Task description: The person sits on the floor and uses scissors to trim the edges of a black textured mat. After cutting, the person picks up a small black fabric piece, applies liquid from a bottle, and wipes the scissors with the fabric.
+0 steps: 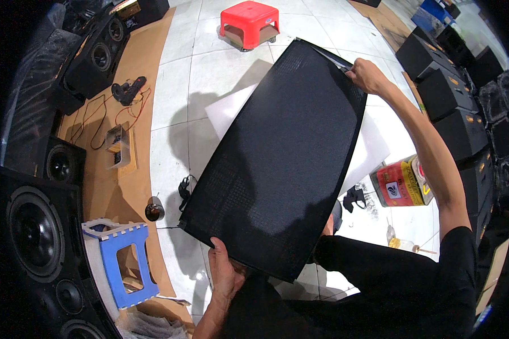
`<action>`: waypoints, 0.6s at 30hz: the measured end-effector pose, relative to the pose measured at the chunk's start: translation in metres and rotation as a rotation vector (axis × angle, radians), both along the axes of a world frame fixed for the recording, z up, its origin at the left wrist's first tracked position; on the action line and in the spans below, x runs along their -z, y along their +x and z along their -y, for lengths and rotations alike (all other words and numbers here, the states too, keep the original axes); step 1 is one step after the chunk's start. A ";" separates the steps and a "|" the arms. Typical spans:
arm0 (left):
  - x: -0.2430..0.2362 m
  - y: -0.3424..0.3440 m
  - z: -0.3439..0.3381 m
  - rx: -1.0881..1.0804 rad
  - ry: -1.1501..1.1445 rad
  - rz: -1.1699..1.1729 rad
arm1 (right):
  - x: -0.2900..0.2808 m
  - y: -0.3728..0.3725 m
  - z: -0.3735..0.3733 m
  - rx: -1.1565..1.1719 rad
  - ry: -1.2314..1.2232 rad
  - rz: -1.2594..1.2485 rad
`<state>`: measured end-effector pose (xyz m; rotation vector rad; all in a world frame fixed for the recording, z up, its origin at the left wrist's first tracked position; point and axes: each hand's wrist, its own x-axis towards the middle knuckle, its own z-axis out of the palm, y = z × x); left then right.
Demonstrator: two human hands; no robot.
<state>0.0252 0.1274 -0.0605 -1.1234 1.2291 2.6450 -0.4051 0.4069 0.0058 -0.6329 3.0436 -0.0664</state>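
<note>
A large black cloth-covered panel (288, 147), like a speaker grille, lies tilted across the middle in front of me. My left hand (226, 274) grips its near edge, thumb on top and fingers underneath. At the far right corner my right hand (367, 77) is closed around a tool with a long silvery blade (329, 58). The blade lies along the panel's far edge; its handle is hidden in my fist, so I cannot tell its exact kind. A white sheet (373, 144) shows from under the panel on both sides.
A red stool (249, 22) stands beyond the panel. Speakers (37, 234) and a blue folding stool (127, 265) line the left, with a cordless drill (129, 90) on cardboard. A metal can (402, 182) and a brush (411, 246) are at right, near black cabinets (449, 93).
</note>
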 end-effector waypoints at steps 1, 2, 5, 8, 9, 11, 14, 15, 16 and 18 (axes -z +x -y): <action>0.000 -0.001 0.000 -0.003 -0.003 -0.022 | 0.000 0.002 -0.002 0.000 -0.006 -0.004; 0.000 -0.002 -0.001 -0.005 -0.006 -0.043 | -0.001 0.003 -0.004 0.022 -0.012 0.008; -0.001 -0.001 0.002 0.046 -0.048 -0.034 | -0.006 0.012 -0.010 0.051 -0.021 0.017; -0.001 -0.001 0.000 0.041 -0.040 -0.022 | -0.006 0.014 -0.025 0.003 -0.021 -0.021; 0.000 -0.001 -0.001 0.028 -0.027 -0.021 | -0.006 0.015 -0.028 0.001 -0.018 -0.021; 0.000 -0.001 -0.001 0.016 -0.023 -0.024 | -0.007 0.018 -0.035 0.013 -0.039 -0.040; -0.008 -0.005 -0.008 -0.105 -0.009 0.119 | -0.011 0.024 -0.046 0.056 -0.057 -0.052; -0.010 -0.007 -0.010 -0.160 -0.005 0.192 | -0.013 0.024 -0.050 0.075 -0.036 -0.019; -0.009 -0.007 -0.009 -0.112 -0.003 0.118 | -0.014 0.024 -0.053 0.095 -0.016 0.014; -0.008 -0.005 -0.005 -0.020 -0.003 -0.030 | -0.025 0.031 -0.055 0.133 0.031 0.076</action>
